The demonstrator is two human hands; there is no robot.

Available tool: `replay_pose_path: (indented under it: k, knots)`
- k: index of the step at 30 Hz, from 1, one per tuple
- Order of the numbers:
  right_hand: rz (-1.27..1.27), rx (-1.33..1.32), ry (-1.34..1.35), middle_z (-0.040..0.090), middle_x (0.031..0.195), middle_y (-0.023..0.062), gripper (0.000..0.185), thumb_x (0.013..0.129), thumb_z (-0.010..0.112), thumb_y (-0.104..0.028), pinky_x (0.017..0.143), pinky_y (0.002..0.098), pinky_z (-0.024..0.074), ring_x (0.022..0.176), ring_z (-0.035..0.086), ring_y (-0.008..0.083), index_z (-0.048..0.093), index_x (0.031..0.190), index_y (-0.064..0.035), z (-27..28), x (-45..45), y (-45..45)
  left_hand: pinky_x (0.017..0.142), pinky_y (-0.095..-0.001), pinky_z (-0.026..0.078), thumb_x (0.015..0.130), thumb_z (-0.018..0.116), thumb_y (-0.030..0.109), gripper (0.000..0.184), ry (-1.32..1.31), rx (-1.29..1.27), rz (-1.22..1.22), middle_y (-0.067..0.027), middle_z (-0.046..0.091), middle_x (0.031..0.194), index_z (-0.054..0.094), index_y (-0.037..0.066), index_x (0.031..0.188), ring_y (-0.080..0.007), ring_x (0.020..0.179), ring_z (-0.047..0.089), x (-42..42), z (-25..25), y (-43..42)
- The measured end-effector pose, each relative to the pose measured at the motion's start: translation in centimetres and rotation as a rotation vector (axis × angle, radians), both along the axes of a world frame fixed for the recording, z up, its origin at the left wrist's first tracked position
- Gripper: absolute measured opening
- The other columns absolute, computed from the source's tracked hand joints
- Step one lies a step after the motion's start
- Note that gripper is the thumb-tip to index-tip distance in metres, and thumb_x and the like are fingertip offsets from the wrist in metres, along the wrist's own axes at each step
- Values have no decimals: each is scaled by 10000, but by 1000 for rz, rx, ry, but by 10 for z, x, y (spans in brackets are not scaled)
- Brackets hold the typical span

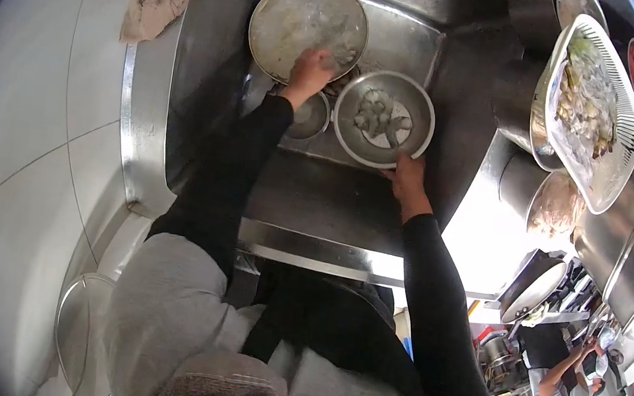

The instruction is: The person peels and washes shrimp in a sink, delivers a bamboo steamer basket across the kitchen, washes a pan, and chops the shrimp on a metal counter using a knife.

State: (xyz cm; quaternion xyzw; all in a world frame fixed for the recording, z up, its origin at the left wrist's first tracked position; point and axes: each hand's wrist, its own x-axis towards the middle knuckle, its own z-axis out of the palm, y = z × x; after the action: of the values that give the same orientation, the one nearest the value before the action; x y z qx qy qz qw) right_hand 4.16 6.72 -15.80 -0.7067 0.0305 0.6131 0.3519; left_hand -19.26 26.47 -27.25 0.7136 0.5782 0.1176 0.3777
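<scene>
Your left hand is over the pan in the sink; you cannot tell its grip. Your right hand grips the bowl of grey pieces.

From my remote station, I see large white tiles with dark grout along the left, beside a stainless-steel sink. Harsh light whitens the steel tabletop on the right; past it, a cluttered kitchen shows at lower right.
</scene>
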Motion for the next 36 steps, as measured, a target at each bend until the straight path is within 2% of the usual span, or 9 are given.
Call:
replay_pose_path:
  k: [5, 9, 13, 18, 22, 28, 31, 34, 36]
  knots:
    - [-16, -11, -43, 449, 1422, 174, 563, 933, 489, -84, 926, 516, 558, 1242, 547, 348, 307, 1466, -106, -14, -3, -6, 1118, -495, 369, 828, 772, 487, 945, -172, 12, 465, -242, 412, 1498, 340, 1, 1514, -407, 1384, 407, 64, -12, 32]
    - [-39, 4, -5, 447, 1427, 172, 556, 938, 471, -82, 941, 539, 545, 1248, 537, 359, 306, 1468, -105, -13, -7, -2, 816, -405, 557, 826, 807, 300, 580, -639, -570, 388, -113, 573, 1255, 538, 77, 1288, -252, 1076, 607, 74, 3, 50]
    - [-61, 24, -31, 459, 1399, 190, 532, 936, 475, -73, 935, 543, 548, 1235, 539, 377, 316, 1444, -90, -20, -3, -2, 607, -327, 539, 810, 781, 156, 317, -688, -416, 345, -29, 585, 1010, 587, 83, 1050, -163, 872, 608, 60, 10, 39]
    - [-95, 44, -67, 448, 1397, 210, 581, 918, 472, -36, 933, 566, 544, 1226, 543, 391, 290, 1467, -86, -25, -2, 8, 975, -337, 476, 924, 732, 284, 418, -572, -527, -87, -64, 652, 1064, 602, 81, 1265, -185, 1010, 617, 43, 117, -12]
    - [-80, 19, -86, 472, 1374, 213, 633, 904, 477, -12, 947, 569, 538, 1199, 564, 388, 263, 1495, -96, -24, 3, 2, 859, -318, 520, 1023, 546, 149, 243, -329, -276, 30, -89, 704, 1027, 660, 22, 1197, -164, 919, 649, 10, 38, 7]
    - [-178, 198, 157, 561, 1264, 199, 531, 883, 502, 18, 959, 529, 529, 1149, 598, 369, 381, 1399, 14, 20, 3, -17, 762, -404, 534, 985, 545, 189, 251, -794, -630, 425, -139, 721, 916, 706, 14, 1068, -243, 799, 688, -6, 24, -23]
    - [-202, 171, 93, 603, 1050, 191, 273, 882, 564, -19, 769, 473, 589, 900, 660, 326, 496, 1134, 62, 45, 15, -36, 773, -448, 531, 973, 543, 178, 282, -441, -162, -119, -185, 691, 978, 668, -22, 1128, -306, 845, 674, -3, -25, -64]
    - [-125, 52, -28, 607, 1063, 186, 303, 862, 565, 2, 850, 472, 556, 997, 639, 313, 505, 1151, 69, 115, 24, -41, 870, -500, 520, 948, 549, 129, 318, -51, 390, -243, -231, 616, 1193, 613, -20, 1222, -427, 1014, 616, 19, -27, -84]
    - [404, 235, -352, 612, 1090, 175, 387, 839, 574, 7, 819, 438, 544, 975, 637, 284, 498, 1216, 59, 127, 52, -74, 790, -497, 556, 920, 574, 73, 202, 170, 414, -267, -220, 656, 1050, 655, -22, 1080, -405, 952, 650, 27, -58, -86]
